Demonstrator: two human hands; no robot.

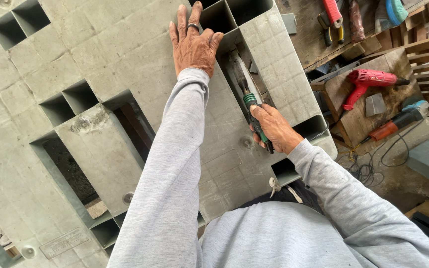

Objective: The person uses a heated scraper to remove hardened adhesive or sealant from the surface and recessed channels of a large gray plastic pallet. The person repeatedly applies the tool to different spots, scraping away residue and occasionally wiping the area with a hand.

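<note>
A large grey plastic pallet (100, 64) with rectangular openings fills most of the view. My left hand (193, 44), a dark ring on one finger, lies flat and spread on its surface near the top. My right hand (274, 130) grips a green-and-black handled tool (252, 105), a screwdriver or chisel, whose shaft reaches into a long slot (239, 69) of the pallet, just right of my left hand. Both arms wear grey sleeves.
To the right stands a wooden bench with a red power drill (371, 79), an orange-and-black power tool (395, 124), pliers with red handles (331, 20) and tangled cables (373, 164) on the floor. More pallet lies at the left edge.
</note>
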